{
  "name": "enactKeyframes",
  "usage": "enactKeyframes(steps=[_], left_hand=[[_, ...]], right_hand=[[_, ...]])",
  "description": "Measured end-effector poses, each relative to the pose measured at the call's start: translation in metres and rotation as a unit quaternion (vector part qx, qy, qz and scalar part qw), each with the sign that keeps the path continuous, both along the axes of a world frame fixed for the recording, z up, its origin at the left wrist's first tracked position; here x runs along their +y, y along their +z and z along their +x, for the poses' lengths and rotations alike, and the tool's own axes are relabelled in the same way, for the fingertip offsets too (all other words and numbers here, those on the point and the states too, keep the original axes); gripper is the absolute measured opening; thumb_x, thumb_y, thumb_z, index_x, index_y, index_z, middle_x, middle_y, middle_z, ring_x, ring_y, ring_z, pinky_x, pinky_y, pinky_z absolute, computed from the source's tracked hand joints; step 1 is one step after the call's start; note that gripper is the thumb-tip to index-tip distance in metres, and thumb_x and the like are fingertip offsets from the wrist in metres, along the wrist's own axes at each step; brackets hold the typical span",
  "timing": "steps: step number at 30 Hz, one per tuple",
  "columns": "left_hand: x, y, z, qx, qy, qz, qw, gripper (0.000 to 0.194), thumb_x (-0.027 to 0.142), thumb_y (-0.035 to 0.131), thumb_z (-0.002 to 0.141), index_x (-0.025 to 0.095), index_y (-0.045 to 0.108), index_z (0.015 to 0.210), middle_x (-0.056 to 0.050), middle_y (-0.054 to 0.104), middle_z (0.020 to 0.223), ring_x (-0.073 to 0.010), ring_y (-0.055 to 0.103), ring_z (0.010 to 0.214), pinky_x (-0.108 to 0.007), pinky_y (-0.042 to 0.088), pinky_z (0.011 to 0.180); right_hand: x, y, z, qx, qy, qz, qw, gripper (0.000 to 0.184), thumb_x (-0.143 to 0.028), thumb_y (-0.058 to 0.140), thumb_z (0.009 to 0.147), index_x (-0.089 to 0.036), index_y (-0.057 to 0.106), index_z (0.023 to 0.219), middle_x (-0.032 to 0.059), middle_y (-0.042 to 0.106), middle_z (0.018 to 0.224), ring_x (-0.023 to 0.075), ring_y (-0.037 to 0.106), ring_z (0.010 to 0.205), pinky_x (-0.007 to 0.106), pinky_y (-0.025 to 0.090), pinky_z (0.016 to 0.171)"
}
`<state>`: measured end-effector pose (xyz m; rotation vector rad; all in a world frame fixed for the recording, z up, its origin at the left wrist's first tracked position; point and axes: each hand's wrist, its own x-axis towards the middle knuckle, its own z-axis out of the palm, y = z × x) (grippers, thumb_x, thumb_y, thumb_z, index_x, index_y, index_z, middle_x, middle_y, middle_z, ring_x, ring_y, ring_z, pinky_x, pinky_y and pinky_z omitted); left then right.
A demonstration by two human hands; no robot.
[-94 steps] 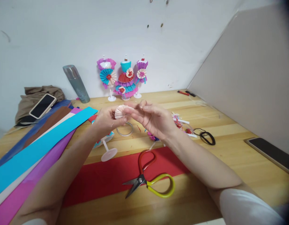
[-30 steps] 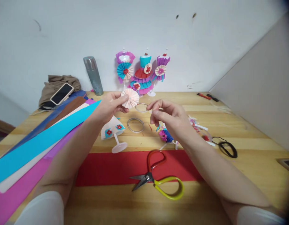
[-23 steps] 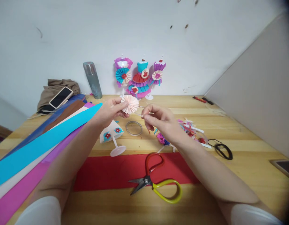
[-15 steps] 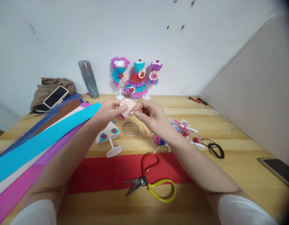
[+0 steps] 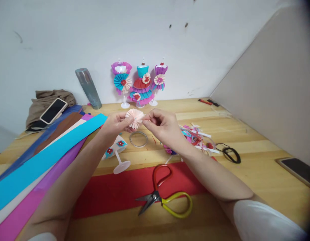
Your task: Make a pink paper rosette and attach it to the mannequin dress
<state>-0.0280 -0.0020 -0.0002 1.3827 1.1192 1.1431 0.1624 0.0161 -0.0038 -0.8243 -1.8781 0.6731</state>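
My left hand [image 5: 121, 122] grips a pale pink pleated paper rosette [image 5: 135, 117] by its left side, thumb on the front. At the rosette's right edge, the thumb and forefinger of my right hand [image 5: 160, 125] are pinched together; the fingers partly hide what they grip there. Below the hands, a small white mannequin stand [image 5: 121, 166] with blue-and-red paper flowers on it lies tilted on the table. A silver wire ring [image 5: 138, 146] lies beside it. Nearer to me, scissors with one red and one yellow handle [image 5: 155, 195] rest partly open on red paper [image 5: 107, 190].
Three mannequins in paper dresses [image 5: 142, 83] stand against the wall. A flask [image 5: 88, 88], a phone [image 5: 53, 110] on brown cloth and coloured paper strips [image 5: 56, 144] are at left. Paper scraps [image 5: 195, 135], a black cord loop [image 5: 231, 155] and another phone [image 5: 298, 170] are at right.
The camera view has turned slightly, so the background sits further left. Both hands stay at the rosette, which shows more of its face now.
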Motion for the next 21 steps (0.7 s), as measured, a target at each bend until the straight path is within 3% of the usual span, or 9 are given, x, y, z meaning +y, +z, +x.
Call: enactKeyframes(steps=[9, 21], left_hand=[[-0.009, 0.003, 0.005, 0.010, -0.014, 0.005, 1.000, 0.035, 0.050, 0.075, 0.074, 0.015, 0.071, 0.075, -0.004, 0.074, 0.071, -0.0171, 0.071, 0.068, -0.027, 0.059, 0.068], [-0.016, 0.005, 0.012, 0.033, 0.017, 0.006, 0.999, 0.033, 0.048, 0.072, 0.073, 0.015, 0.071, 0.076, -0.002, 0.073, 0.070, -0.0206, 0.072, 0.070, -0.033, 0.061, 0.072]], right_hand=[[-0.008, 0.000, -0.005, -0.002, -0.009, 0.023, 1.000, 0.013, -0.015, 0.061, 0.080, -0.017, 0.064, 0.068, -0.0066, 0.045, 0.055, 0.0079, 0.036, 0.053, 0.026, 0.026, 0.055], [-0.008, 0.000, -0.001, 0.013, -0.006, 0.025, 1.000, 0.014, -0.015, 0.061, 0.079, -0.017, 0.063, 0.065, -0.0061, 0.044, 0.056, 0.0083, 0.038, 0.054, 0.026, 0.028, 0.055]])
